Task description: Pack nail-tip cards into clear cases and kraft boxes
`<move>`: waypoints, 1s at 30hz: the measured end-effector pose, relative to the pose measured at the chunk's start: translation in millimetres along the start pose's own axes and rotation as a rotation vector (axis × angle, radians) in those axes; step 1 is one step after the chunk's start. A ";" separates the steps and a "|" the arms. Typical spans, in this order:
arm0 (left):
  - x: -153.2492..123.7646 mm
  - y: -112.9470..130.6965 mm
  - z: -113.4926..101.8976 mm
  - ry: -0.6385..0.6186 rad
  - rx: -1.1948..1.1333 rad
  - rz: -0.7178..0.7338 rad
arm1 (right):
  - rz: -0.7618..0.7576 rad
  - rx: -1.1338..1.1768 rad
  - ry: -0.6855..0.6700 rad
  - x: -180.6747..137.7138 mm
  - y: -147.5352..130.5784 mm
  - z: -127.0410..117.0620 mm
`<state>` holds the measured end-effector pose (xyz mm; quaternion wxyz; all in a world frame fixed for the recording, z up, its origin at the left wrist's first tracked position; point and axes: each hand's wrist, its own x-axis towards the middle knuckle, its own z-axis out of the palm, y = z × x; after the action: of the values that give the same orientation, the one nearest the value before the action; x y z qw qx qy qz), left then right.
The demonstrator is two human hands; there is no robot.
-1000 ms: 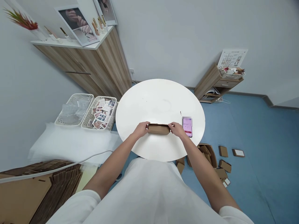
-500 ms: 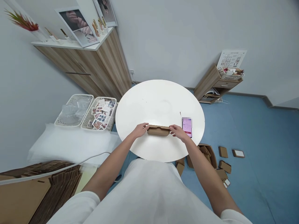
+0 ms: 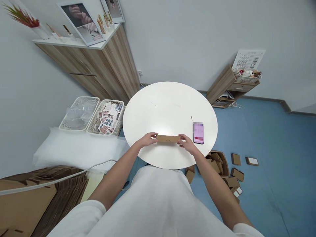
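A small brown cardboard box (image 3: 168, 139) is at the near part of the round white table (image 3: 163, 108), its long side facing me and a small curved notch at its front edge. My left hand (image 3: 149, 139) grips its left end, thumb and fingers closed around the corner. At the opposite end my right hand (image 3: 185, 143) holds it the same way. The box looks closed from above. Just right of my right hand lies a phone (image 3: 198, 133) with a lit pink screen.
Left of the table stand two white baskets, one with printed cards (image 3: 108, 121), one with clear plastic (image 3: 82, 113). White foam sheets (image 3: 74, 144) and stacked flat cardboard (image 3: 29, 204) lie nearer. Small boxes (image 3: 235, 159) and a filled carton (image 3: 223, 163) sit on the floor at right.
The box's lid, raised with the inside showing before, is now down over the front. Both hands stay at its ends, the fingers now lower on the sides. The view has shifted slightly.
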<state>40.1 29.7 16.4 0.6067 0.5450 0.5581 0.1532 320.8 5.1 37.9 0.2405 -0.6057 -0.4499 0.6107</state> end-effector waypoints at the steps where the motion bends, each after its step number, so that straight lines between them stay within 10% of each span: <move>1: -0.4 -2.3 1.9 0.007 0.019 0.027 | -0.031 -0.010 0.013 -1.5 4.0 2.3; 20: -12.1 -23.9 62.2 0.249 0.238 0.070 | -0.032 -0.144 0.311 -6.3 49.2 35.6; 30: -12.2 -19.4 75.0 0.244 0.371 0.009 | -0.055 -0.460 0.156 -0.6 57.9 26.8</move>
<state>91.2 -23.8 -9.8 0.4233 0.6272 0.6434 0.1155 309.8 -30.1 -14.2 0.1467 -0.6772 -0.5738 0.4366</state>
